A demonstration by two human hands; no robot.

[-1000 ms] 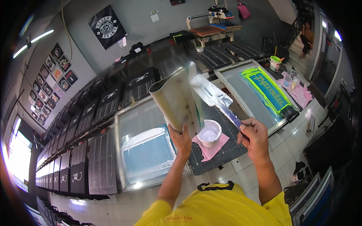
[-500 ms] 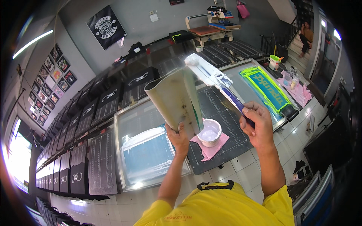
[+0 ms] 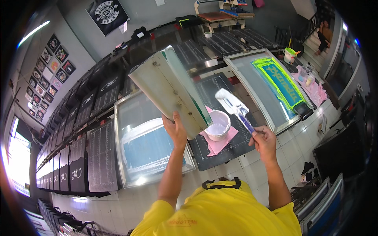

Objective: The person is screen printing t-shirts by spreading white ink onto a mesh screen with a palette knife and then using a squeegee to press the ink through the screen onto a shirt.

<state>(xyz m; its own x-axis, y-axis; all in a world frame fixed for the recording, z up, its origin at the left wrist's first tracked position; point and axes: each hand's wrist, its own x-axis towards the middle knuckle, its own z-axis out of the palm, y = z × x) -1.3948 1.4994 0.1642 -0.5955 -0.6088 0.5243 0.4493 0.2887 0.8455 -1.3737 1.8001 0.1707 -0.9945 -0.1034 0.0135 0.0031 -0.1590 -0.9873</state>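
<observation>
My left hand (image 3: 176,131) grips the lower end of a wide screen-printing squeegee (image 3: 167,94), which is raised and leans up to the left. A green blade edge shows along its right side. In my right hand (image 3: 264,142), a spatula (image 3: 233,104) with a purple handle points up and left, its head coated in thick white ink. Below and between the two tools stands a small white tub (image 3: 217,137) holding pale ink. The tub rests on a pink cloth (image 3: 233,135) on a black gridded board (image 3: 204,157). The squeegee's lower corner overlaps the tub's rim; contact is unclear.
A framed screen (image 3: 119,153) with white ink lies left of the tub. Another screen (image 3: 240,72), bearing bright green ink, lies to the right, with a white bucket (image 3: 290,58) beyond. Rows of black boards (image 3: 103,153) line the left. A person (image 3: 325,37) sits on stairs.
The spatula has come down and nearer the tub, away from the squeegee's top. My left hand has shifted left, and the squeegee now leans further left. The view has dipped downward.
</observation>
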